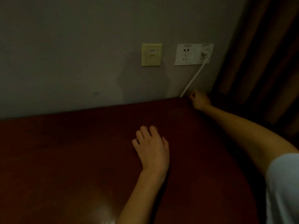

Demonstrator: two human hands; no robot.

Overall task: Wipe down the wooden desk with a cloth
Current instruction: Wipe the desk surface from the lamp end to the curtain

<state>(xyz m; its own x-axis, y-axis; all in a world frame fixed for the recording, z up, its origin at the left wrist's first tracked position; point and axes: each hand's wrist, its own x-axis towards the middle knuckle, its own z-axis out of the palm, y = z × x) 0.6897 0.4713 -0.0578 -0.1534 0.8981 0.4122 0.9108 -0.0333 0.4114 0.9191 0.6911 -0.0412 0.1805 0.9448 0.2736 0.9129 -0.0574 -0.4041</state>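
Left hand rests on desk; right hand curled at far corner.

A person's left hand and right hand, forearms bare; a pale short sleeve covers the right upper arm

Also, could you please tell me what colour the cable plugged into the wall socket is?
White; the cable shows best in the head view.
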